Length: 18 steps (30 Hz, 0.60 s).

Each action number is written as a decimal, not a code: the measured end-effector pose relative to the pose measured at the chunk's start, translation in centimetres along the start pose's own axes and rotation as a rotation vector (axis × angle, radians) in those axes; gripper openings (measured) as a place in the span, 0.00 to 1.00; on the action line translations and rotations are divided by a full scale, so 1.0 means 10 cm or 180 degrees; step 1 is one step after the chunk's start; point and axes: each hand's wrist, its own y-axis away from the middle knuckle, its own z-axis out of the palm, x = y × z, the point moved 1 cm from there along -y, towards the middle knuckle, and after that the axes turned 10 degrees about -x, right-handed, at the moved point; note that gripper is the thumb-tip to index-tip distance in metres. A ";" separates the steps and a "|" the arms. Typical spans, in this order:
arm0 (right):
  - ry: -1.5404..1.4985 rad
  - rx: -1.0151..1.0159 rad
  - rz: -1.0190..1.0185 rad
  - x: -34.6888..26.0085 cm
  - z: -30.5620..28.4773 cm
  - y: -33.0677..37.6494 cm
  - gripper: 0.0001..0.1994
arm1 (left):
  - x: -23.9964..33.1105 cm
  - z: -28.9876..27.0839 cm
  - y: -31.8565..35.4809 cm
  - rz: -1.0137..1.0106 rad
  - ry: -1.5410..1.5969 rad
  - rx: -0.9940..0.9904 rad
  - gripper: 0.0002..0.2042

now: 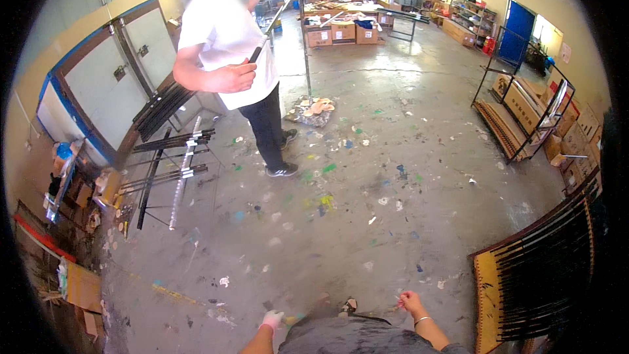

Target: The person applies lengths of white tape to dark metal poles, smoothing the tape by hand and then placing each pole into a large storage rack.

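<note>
My left hand point(272, 318), in a white glove with a pinkish cuff, hangs low beside my dark grey clothing. Its fingers look loosely curled, with nothing seen in them. To the right, my bare right hand point(411, 301) is closed, a light band on its wrist. A tiny pale bit shows at its fingertips, too small to name. Neither hand touches anything else that I can see. Ahead at left stands a person in a white shirt point(246, 75), gripping a long slim pole point(278, 16) with a dark lower end.
Racks with dark rods point(160, 170) stand at left. A rack of hanging black rods point(540, 269) is close on my right. Beyond it stands a wheeled metal frame point(508, 128). Cardboard boxes point(344, 31) sit by the far worktable. A bag of scraps point(313, 111) lies on the paint-spotted floor point(354, 210).
</note>
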 end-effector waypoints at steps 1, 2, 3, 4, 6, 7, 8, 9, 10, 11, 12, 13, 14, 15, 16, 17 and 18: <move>-0.0078 -0.0032 -0.0077 0.01 -0.01 -0.05 0.08 | -0.13 0.00 -0.07 0.0120 -0.0034 0.0046 0.20; -0.0131 0.0017 0.0028 0.06 0.02 -0.09 0.08 | -0.20 -0.05 -0.11 0.0234 -0.0098 0.0093 0.20; -0.0164 0.0067 0.0149 0.11 0.02 -0.08 0.08 | -0.24 -0.09 -0.12 0.0265 -0.0089 0.0111 0.20; -0.0200 0.0114 0.0272 0.18 0.07 -0.08 0.08 | -0.28 -0.15 -0.13 0.0294 -0.0083 0.0132 0.20; 0.0118 -0.0097 0.0510 0.42 0.02 0.04 0.07 | 0.22 -0.03 0.06 0.0233 -0.0057 -0.0076 0.22; 0.0290 -0.0211 0.0626 0.49 0.02 0.11 0.07 | 0.56 -0.01 0.15 0.0583 -0.1091 0.0393 0.24; 0.0169 -0.0109 0.0692 0.53 0.03 0.22 0.06 | 0.95 0.01 0.25 0.0935 -0.2120 0.0865 0.26; 0.0022 -0.0016 0.0782 0.63 0.08 0.39 0.06 | 1.48 0.07 0.45 0.1474 -0.2449 0.0857 0.29; -0.0116 0.0039 0.0877 0.71 0.13 0.53 0.06 | 1.98 0.13 0.67 0.2002 -0.2771 0.0910 0.32; 0.0062 0.0107 0.0789 0.70 0.17 0.64 0.07 | 2.46 0.14 0.84 0.2583 -0.2782 0.1328 0.31; 0.0223 0.0196 0.0713 0.69 0.20 0.78 0.08 | 2.96 0.16 0.98 0.3131 -0.2827 0.1781 0.29; 0.0277 0.0267 0.0748 0.63 0.25 0.95 0.09 | 3.39 0.04 1.03 0.3995 -0.3080 0.2015 0.28; 0.0301 0.0382 0.0805 0.59 0.30 1.15 0.10 | 4.06 0.13 1.48 0.3686 -0.3206 0.2068 0.27; 0.0252 0.0416 0.0940 0.45 0.37 1.32 0.10 | 4.42 0.10 1.72 0.4480 -0.3205 0.2707 0.26; 0.0158 0.0477 0.1015 0.45 0.45 1.37 0.10 | 4.75 0.00 1.92 0.4574 -0.3386 0.2883 0.27; 0.0063 0.0535 0.1082 0.46 0.53 1.40 0.10 | 5.06 -0.13 2.04 0.4655 -0.3587 0.3061 0.27; -0.0085 0.0624 0.1092 0.59 0.61 1.38 0.10 | 5.35 -0.28 2.07 0.4842 -0.3898 0.2957 0.28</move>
